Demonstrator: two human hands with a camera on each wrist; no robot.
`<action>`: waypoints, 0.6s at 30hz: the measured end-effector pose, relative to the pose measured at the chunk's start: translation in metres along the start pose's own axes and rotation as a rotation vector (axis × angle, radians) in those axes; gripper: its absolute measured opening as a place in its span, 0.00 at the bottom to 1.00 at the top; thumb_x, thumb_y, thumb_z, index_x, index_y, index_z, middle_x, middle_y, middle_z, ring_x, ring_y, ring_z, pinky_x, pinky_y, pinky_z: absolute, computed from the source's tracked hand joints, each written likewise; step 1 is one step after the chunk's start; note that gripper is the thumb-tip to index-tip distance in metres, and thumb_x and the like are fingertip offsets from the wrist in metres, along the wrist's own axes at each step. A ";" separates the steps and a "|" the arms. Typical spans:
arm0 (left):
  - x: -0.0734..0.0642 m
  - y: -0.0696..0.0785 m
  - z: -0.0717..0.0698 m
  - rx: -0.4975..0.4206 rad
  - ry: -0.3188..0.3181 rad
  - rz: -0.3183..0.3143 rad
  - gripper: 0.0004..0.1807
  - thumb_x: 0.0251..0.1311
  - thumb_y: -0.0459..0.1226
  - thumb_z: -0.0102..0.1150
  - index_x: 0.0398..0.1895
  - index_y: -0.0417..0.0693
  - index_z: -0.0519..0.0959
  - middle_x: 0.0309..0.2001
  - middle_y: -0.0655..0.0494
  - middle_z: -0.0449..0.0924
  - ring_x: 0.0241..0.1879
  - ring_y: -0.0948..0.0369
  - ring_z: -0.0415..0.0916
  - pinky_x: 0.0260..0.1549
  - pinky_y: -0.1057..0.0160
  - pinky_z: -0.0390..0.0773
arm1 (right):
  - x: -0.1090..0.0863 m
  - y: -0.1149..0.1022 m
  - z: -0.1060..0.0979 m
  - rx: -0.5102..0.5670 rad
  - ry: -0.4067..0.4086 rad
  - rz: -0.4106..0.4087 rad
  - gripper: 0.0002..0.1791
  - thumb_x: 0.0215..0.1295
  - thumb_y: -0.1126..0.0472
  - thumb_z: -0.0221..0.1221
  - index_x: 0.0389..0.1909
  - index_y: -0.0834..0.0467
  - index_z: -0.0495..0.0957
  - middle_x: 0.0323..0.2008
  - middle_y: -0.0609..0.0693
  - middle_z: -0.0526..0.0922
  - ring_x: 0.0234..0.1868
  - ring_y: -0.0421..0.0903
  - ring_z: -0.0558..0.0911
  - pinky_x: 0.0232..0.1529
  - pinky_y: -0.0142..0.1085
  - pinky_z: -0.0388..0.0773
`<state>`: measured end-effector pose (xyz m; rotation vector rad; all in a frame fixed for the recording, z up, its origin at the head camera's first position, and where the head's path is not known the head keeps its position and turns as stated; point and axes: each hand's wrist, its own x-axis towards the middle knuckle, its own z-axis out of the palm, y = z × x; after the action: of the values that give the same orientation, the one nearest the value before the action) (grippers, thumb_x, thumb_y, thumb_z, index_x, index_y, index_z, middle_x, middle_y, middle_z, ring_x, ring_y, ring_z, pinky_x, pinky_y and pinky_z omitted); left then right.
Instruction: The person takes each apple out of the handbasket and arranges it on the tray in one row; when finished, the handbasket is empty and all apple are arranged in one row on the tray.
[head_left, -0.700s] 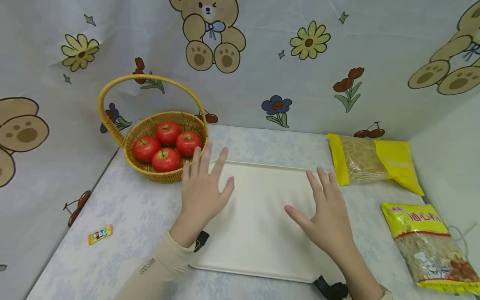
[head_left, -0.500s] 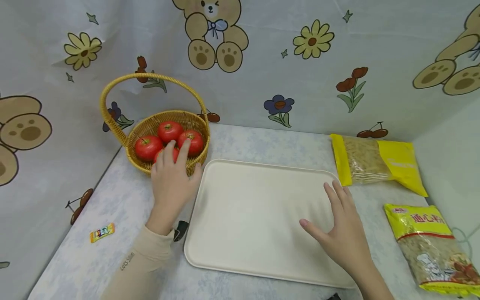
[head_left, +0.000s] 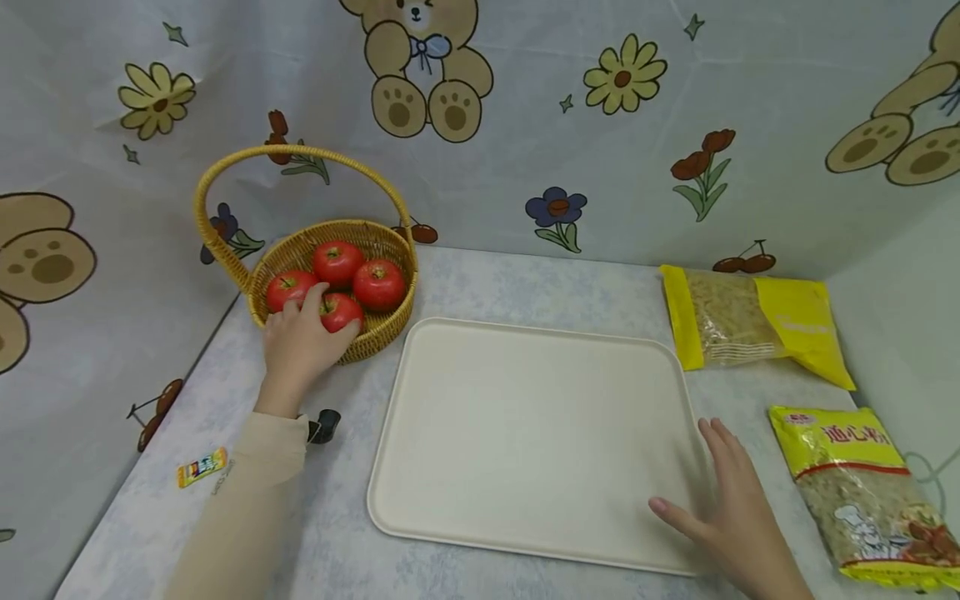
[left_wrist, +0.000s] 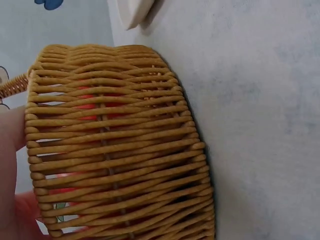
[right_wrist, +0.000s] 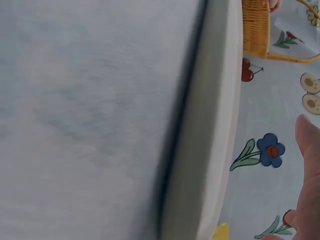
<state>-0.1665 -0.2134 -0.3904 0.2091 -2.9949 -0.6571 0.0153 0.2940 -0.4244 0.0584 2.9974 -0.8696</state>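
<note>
My left hand [head_left: 300,337] reaches over the near rim of a wicker basket [head_left: 378,335] and grips the nearest red apple [head_left: 341,312], index finger on its left side and thumb in front. The other fingers are partly hidden beside the left apple [head_left: 291,289]. Two more apples lie behind, one at the back [head_left: 338,262] and one at the right [head_left: 379,285]. In the left wrist view, red shows through the basket's woven side [left_wrist: 117,135]. My right hand [head_left: 738,517], fingers spread and holding nothing, is at the right edge of a cream tray [head_left: 525,442].
Two yellow-ended pasta bags lie at the right, one behind [head_left: 750,327] and one in front [head_left: 862,496]. A small candy packet [head_left: 202,467] lies on the table at left. The basket's tall handle [head_left: 300,152] arches above the apples. A printed cloth [head_left: 495,183] hangs behind.
My left hand has moved left from over the tray into the basket, its fingers closing round the nearest apple. My right hand has moved right and nearer, to the tray's edge.
</note>
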 end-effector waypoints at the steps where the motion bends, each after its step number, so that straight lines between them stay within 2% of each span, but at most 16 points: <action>1: 0.002 -0.001 0.000 0.000 -0.014 -0.003 0.41 0.60 0.56 0.55 0.73 0.48 0.59 0.64 0.25 0.61 0.63 0.28 0.56 0.61 0.28 0.54 | -0.002 0.004 0.001 -0.010 -0.012 0.010 0.69 0.47 0.41 0.75 0.79 0.60 0.39 0.76 0.72 0.42 0.73 0.76 0.49 0.64 0.75 0.47; 8: 0.010 -0.005 -0.004 -0.017 -0.078 -0.037 0.42 0.56 0.56 0.62 0.69 0.43 0.62 0.64 0.25 0.60 0.61 0.28 0.60 0.56 0.28 0.61 | -0.011 0.026 0.010 -0.029 -0.113 0.111 0.75 0.46 0.33 0.72 0.79 0.61 0.31 0.76 0.73 0.36 0.73 0.77 0.44 0.64 0.74 0.47; 11: 0.013 -0.005 -0.006 -0.017 -0.114 -0.035 0.44 0.54 0.58 0.64 0.69 0.44 0.62 0.64 0.25 0.60 0.60 0.29 0.62 0.54 0.27 0.65 | -0.016 0.032 0.016 0.003 -0.118 0.105 0.76 0.45 0.34 0.73 0.79 0.59 0.30 0.76 0.73 0.36 0.73 0.77 0.44 0.65 0.74 0.45; 14: 0.017 -0.006 -0.008 -0.013 -0.144 -0.027 0.46 0.54 0.58 0.66 0.69 0.44 0.62 0.64 0.25 0.61 0.61 0.30 0.62 0.54 0.27 0.66 | -0.019 0.038 0.023 0.037 -0.108 0.065 0.76 0.44 0.37 0.74 0.79 0.59 0.30 0.76 0.73 0.37 0.73 0.77 0.45 0.66 0.74 0.44; 18: 0.020 -0.004 -0.009 0.005 -0.167 -0.001 0.47 0.54 0.58 0.67 0.69 0.41 0.63 0.65 0.25 0.61 0.62 0.29 0.62 0.55 0.27 0.67 | -0.022 0.042 0.028 0.029 -0.140 0.064 0.79 0.42 0.35 0.75 0.78 0.60 0.27 0.76 0.73 0.37 0.73 0.77 0.45 0.66 0.74 0.44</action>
<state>-0.1847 -0.2235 -0.3831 0.1636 -3.1550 -0.7011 0.0389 0.3140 -0.4696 0.0894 2.8375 -0.8730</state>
